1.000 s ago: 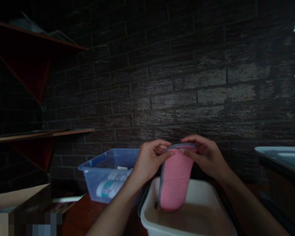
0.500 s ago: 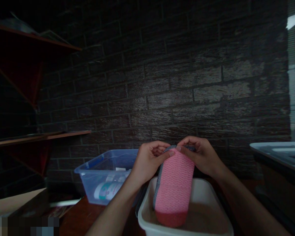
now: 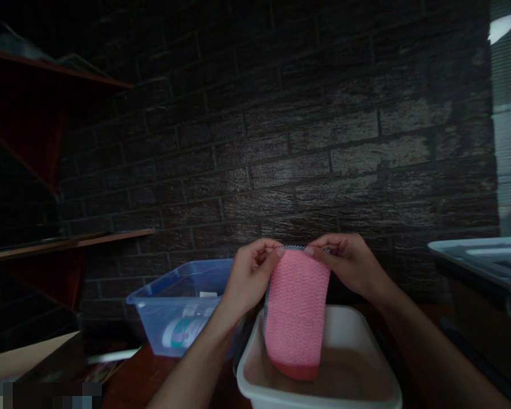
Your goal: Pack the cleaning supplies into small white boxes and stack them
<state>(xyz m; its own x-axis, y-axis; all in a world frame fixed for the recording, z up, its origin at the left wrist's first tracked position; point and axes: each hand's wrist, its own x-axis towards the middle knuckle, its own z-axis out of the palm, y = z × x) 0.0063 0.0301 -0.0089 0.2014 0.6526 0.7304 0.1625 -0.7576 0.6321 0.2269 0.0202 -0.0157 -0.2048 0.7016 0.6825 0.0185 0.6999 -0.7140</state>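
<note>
Pinch points have just spread apart along the top edge; pink textured cloth piece (image 3: 298, 312) now shows more of its upper front. Left hand (image 3: 247, 278) and right hand (image 3: 355, 264) both grip it, fingers closed, over white tub (image 3: 321, 399). Back side hidden, tub's near edge cut off, bottle label in blue bin (image 3: 147, 312) unreadable.

Both hands (image 3: 301, 266) raised close together, fingers (image 3: 272, 260) pinching, forearms slanting inward
</note>
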